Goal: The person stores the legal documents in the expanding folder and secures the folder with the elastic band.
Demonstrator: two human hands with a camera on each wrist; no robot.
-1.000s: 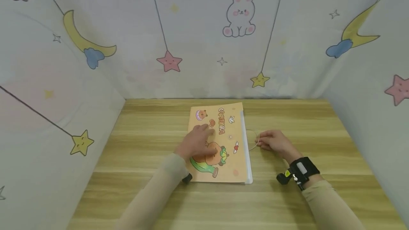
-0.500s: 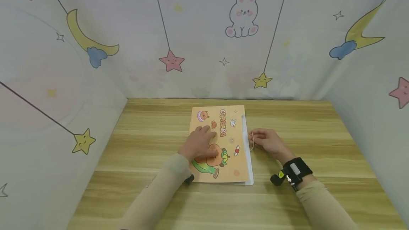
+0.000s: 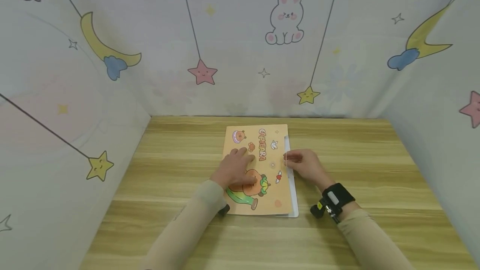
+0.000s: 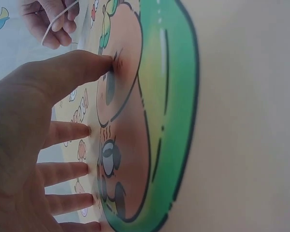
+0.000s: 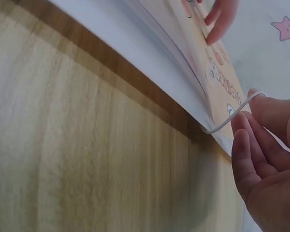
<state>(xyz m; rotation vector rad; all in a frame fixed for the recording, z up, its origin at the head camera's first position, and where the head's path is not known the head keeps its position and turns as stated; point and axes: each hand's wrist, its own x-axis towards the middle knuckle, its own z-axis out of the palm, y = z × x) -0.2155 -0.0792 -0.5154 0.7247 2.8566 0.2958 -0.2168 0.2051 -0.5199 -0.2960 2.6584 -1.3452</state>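
Note:
An orange folder (image 3: pixel 275 195) with cartoon capybaras and the word CAPYBARA lies on the table, its cover over a white back part that shows along the right side. My left hand (image 3: pixel 234 168) rests on the cover, fingers spread and thumb out, fingertips touching the print. At the folder's right edge, my right hand (image 3: pixel 305 163) holds a thin white elastic cord (image 5: pixel 227 119) with its thumb and fingers. The cord runs taut from the white edge up to the thumb. In the left wrist view, the cord (image 4: pixel 58 18) crosses in front of the right fingers.
The wood-grain table (image 3: pixel 180 157) reaches back to a pale cloth wall (image 3: pixel 232 95) printed with stars, moons and a rabbit. Similar walls stand at left and right. A black strap with a small camera (image 3: pixel 333 199) sits on the right wrist.
My right hand has moved left with the elastic cord, from beside the folder to the cover's right edge. The left hand stays on the cover. The head view has shifted slightly.

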